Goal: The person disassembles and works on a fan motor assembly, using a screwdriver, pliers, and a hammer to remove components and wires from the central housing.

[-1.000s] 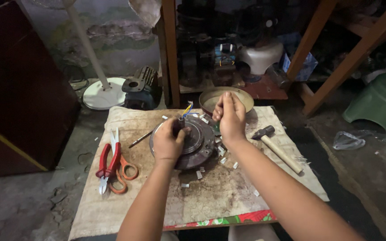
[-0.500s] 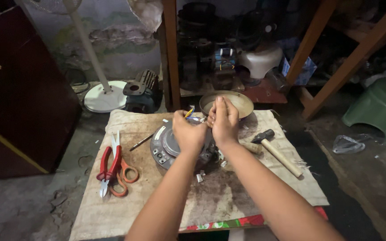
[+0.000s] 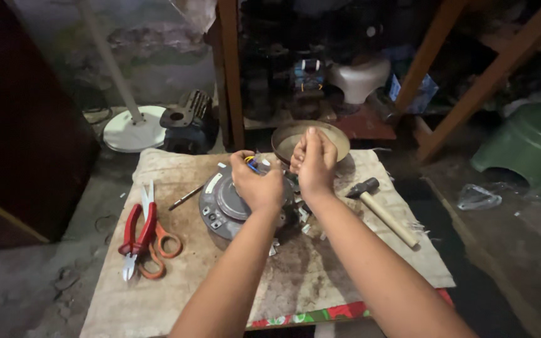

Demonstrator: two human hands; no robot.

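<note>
Small pale rectangular label (image 3: 213,183) stuck on round grey motor housing (image 3: 223,203), left of centre on the table. Crumpled blue packet (image 3: 422,94), blurred, behind a slanted wooden beam at upper right. No screens or signs visible.

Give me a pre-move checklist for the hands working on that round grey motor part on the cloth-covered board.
1. Left hand on the round grey metal motor part, fingers pinching coloured wires: ok.
2. Right hand raised above the part, fingers pinched together: ok; what it pinches: cannot tell.
3. Motor part lying flat on the stained cloth-covered board: ok.
4. Wooden-handled hammer lying clear to the right, apart from both hands: ok.
5. Red-handled pliers and orange-handled scissors lying left of the part, apart from it: ok.
6. Small loose pale scraps scattered beside the part: not ok.
</note>
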